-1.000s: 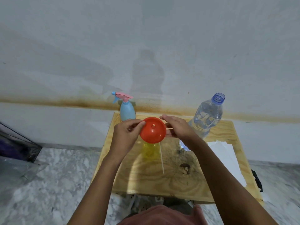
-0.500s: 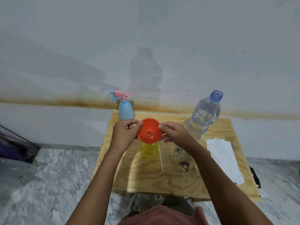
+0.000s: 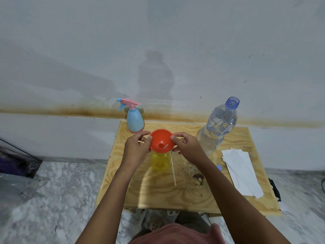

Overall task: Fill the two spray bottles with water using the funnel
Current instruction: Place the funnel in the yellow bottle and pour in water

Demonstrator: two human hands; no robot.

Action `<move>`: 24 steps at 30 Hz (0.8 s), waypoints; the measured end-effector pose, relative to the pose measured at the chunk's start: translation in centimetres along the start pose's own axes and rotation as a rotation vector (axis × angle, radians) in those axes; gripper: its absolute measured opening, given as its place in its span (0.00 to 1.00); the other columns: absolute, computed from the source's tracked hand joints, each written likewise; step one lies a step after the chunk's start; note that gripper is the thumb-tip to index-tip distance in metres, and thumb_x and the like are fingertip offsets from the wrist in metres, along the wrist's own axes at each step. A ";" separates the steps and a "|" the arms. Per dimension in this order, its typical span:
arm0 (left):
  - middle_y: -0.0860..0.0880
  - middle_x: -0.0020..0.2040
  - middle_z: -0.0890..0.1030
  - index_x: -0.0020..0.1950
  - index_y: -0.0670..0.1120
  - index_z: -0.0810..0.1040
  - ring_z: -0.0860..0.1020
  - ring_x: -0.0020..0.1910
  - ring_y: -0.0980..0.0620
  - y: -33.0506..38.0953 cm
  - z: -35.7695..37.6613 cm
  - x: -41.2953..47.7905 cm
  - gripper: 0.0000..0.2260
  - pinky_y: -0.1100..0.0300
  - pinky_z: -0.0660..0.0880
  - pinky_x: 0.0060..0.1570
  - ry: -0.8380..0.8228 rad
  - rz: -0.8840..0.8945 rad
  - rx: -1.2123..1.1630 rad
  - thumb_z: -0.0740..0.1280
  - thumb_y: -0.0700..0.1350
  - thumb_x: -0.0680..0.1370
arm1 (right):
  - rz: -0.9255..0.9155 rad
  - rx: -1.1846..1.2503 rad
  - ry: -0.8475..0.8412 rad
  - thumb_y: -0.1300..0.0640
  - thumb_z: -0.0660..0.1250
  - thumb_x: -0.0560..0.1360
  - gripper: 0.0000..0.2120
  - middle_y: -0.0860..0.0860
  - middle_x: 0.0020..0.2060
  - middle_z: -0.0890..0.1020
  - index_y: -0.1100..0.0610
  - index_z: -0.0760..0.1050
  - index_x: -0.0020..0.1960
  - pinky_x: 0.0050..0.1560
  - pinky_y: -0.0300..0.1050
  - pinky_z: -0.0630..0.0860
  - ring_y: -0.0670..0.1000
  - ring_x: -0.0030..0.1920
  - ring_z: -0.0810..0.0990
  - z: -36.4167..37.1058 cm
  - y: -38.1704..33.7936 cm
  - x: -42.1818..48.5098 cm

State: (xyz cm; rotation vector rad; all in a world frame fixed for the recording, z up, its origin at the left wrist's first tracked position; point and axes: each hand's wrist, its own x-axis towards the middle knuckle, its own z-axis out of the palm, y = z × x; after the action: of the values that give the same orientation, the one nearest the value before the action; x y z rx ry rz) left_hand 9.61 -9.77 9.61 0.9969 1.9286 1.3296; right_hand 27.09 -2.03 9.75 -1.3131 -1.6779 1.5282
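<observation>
An orange funnel (image 3: 161, 140) sits mouth-up on top of a yellow spray bottle (image 3: 161, 162) in the middle of the wooden table (image 3: 184, 192). My left hand (image 3: 136, 148) pinches the funnel's left rim and my right hand (image 3: 187, 147) pinches its right rim. The yellow bottle has no spray head on it. A blue spray bottle (image 3: 135, 120) with a pink trigger head stands at the back left of the table. An uncapped clear water bottle (image 3: 219, 125) stands at the back right. A thin white tube (image 3: 173, 169) lies beside the yellow bottle.
White paper sheets (image 3: 241, 175) lie on the table's right side, with a small blue cap (image 3: 219, 167) near them. The table stands against a stained wall. A dark glass-like object (image 3: 16, 161) is on the marble floor at the left.
The funnel has tipped from facing me to mouth-up and come down onto the yellow bottle's neck. Both hands stayed on its rim.
</observation>
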 end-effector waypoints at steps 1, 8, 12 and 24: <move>0.51 0.36 0.75 0.60 0.46 0.81 0.83 0.38 0.43 -0.1 0.0 0.0 0.10 0.65 0.78 0.33 0.002 -0.001 -0.004 0.69 0.44 0.80 | -0.012 -0.002 0.013 0.50 0.67 0.78 0.09 0.48 0.31 0.83 0.54 0.78 0.54 0.35 0.37 0.74 0.48 0.35 0.84 0.0 0.0 0.0; 0.50 0.33 0.74 0.59 0.45 0.81 0.80 0.37 0.48 -0.4 0.5 -0.2 0.09 0.54 0.83 0.40 0.022 -0.006 -0.031 0.68 0.42 0.80 | -0.170 -0.125 0.218 0.48 0.66 0.78 0.10 0.48 0.38 0.83 0.51 0.78 0.56 0.42 0.46 0.81 0.48 0.40 0.83 -0.5 0.5 -1.1; 0.50 0.34 0.74 0.59 0.45 0.82 0.79 0.38 0.47 -0.6 0.7 -0.1 0.09 0.50 0.84 0.42 0.042 -0.015 -0.041 0.68 0.43 0.80 | -0.399 -0.301 0.502 0.47 0.66 0.77 0.12 0.40 0.36 0.79 0.53 0.80 0.55 0.36 0.36 0.76 0.42 0.36 0.79 -2.3 1.8 -3.2; 0.48 0.40 0.78 0.51 0.54 0.83 0.81 0.43 0.37 0.2 1.5 -0.9 0.05 0.42 0.82 0.45 0.145 -0.022 0.003 0.68 0.45 0.79 | -0.299 -0.165 0.683 0.47 0.75 0.71 0.35 0.47 0.67 0.69 0.49 0.63 0.73 0.60 0.43 0.71 0.44 0.66 0.70 -9.6 2.2 -3.7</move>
State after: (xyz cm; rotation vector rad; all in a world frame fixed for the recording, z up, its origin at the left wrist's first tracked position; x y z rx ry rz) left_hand 11.35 -9.75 9.32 0.8995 2.0430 1.4207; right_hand 37.53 -1.23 10.70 -1.3791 -1.4694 0.6662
